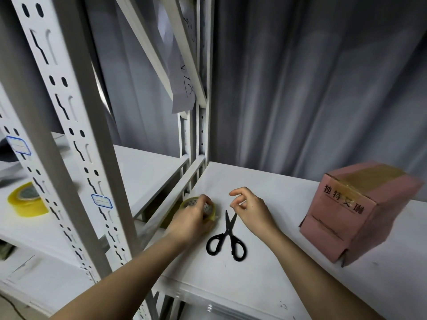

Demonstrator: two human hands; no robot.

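One white shelf board [265, 285] carries all the work, set against a grey curtain [312, 88] beside a slotted rack upright [76, 158]. At its right end, well apart from the hands, stands a pink cardboard box [360, 218]; a band of tape already crosses its top, while its lower flap looks slightly ajar, so sealing appears partly done. Left hand [187, 221]: fingers curled over the packing-tape roll [210, 217], which lies flat at the board's left edge. Right hand [251, 211]: raised just beside the roll, thumb and fingertips drawn together; whether a clear tape end lies between them cannot be told. Black scissors [227, 236] rest between the two hands, blades nearly closed, untouched. Probably remaining: draw out a strip, cut it, apply it to the box. A second tape roll [27, 203] sits on the neighbouring shelf.
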